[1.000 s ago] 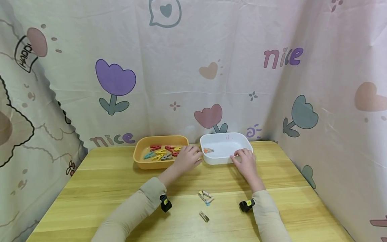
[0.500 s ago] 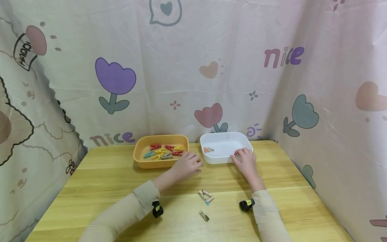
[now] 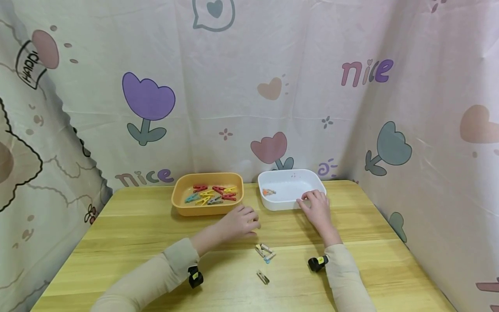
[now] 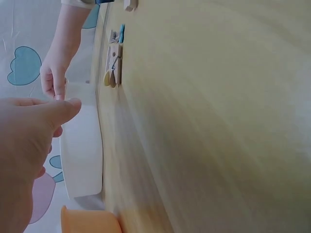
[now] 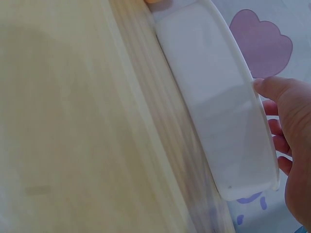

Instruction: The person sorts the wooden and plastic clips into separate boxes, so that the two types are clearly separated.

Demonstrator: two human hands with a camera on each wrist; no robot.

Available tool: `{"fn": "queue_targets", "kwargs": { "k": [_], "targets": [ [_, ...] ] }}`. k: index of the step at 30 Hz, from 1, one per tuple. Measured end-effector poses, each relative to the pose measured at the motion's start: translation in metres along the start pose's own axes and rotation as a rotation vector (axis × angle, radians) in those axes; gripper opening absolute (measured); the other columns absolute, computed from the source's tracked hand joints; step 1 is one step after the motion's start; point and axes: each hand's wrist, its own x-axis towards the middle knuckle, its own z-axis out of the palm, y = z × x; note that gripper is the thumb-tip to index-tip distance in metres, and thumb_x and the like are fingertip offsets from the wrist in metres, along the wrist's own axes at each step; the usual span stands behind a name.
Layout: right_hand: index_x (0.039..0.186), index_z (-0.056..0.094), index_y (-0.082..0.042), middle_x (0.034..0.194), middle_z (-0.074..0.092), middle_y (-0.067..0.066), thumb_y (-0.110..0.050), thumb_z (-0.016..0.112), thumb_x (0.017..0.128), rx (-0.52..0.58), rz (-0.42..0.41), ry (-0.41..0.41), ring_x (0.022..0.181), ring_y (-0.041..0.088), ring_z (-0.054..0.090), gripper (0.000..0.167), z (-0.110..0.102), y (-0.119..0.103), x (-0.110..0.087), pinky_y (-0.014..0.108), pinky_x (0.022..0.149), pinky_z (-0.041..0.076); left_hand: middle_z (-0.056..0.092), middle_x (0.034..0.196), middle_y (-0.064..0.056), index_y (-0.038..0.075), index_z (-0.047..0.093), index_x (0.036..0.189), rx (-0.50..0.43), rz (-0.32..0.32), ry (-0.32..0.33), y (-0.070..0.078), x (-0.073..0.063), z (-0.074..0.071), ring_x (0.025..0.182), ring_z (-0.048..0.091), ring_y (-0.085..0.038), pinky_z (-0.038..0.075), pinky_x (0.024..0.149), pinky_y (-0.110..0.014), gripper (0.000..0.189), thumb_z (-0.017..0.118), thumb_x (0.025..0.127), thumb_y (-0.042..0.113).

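My left hand (image 3: pixel 238 223) hovers over the table between the orange tray (image 3: pixel 206 211) and the small wooden clothespins, fingers loosely bent and nothing in them. Several wooden clothespins (image 3: pixel 260 251) lie just ahead of it, with yellow and blue ends; another clothespin (image 3: pixel 263 277) lies apart, nearer me. In the left wrist view, a clothespin with a yellow end (image 4: pixel 114 65) shows beyond the thumb. My right hand (image 3: pixel 317 209) grips the near rim of the white tray (image 5: pixel 218 107), thumb outside and fingers inside. Inside that tray sit wooden clothespins with an orange bit (image 3: pixel 269 192).
Several plastic clothespins (image 3: pixel 207 195) in red, yellow, teal and grey lie in the orange tray. Both trays stand side by side at the back of the wooden table (image 3: pixel 117 229), against a printed curtain (image 3: pixel 218 86).
My left hand has drawn back from beside the orange tray's right corner, down and toward me over the table. The right hand has kept its hold on the white tray.
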Motion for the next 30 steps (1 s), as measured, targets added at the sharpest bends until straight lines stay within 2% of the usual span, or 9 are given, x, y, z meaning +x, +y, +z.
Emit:
{"fn": "queue_targets", "kwargs": {
  "k": [9, 18, 26, 30],
  "targets": [
    [0.092, 0.064, -0.009, 0.099, 0.058, 0.011, -0.032, 0.069, 0.089, -0.008, -0.005, 0.008, 0.099, 0.032, 0.048, 0.023, -0.001, -0.002, 0.001, 0.05, 0.096, 0.034, 0.064, 0.099, 0.007, 0.024, 0.07, 0.095, -0.054, 0.035, -0.004, 0.009, -0.009, 0.001, 0.098, 0.055, -0.013, 0.045, 0.086, -0.03, 0.018, 0.071, 0.086, 0.04],
    [0.091, 0.064, -0.009, 0.097, 0.057, 0.01, -0.029, 0.071, 0.088, -0.014, -0.013, 0.027, 0.098, 0.031, 0.048, 0.022, -0.001, -0.004, 0.001, 0.049, 0.092, 0.034, 0.064, 0.097, 0.009, 0.027, 0.068, 0.089, 0.026, 0.121, 0.027, 0.015, -0.012, 0.009, 0.095, 0.055, -0.012, 0.039, 0.079, -0.027, 0.019, 0.073, 0.083, 0.044],
    [0.091, 0.064, -0.009, 0.099, 0.058, 0.01, -0.03, 0.071, 0.088, -0.018, -0.005, 0.017, 0.1, 0.031, 0.048, 0.023, -0.001, -0.003, 0.0, 0.049, 0.094, 0.034, 0.062, 0.096, 0.01, 0.028, 0.069, 0.09, 0.058, 0.138, -0.005, 0.02, -0.011, 0.01, 0.095, 0.053, -0.011, 0.036, 0.079, -0.026, 0.018, 0.07, 0.085, 0.045],
    [0.091, 0.064, -0.009, 0.098, 0.058, 0.01, -0.03, 0.071, 0.087, -0.02, -0.009, 0.021, 0.099, 0.031, 0.048, 0.023, 0.0, -0.002, 0.0, 0.049, 0.093, 0.034, 0.062, 0.096, 0.01, 0.028, 0.07, 0.09, 0.033, 0.13, -0.015, 0.02, -0.011, 0.014, 0.095, 0.052, -0.011, 0.036, 0.08, -0.027, 0.016, 0.069, 0.087, 0.043]
  ]
}}
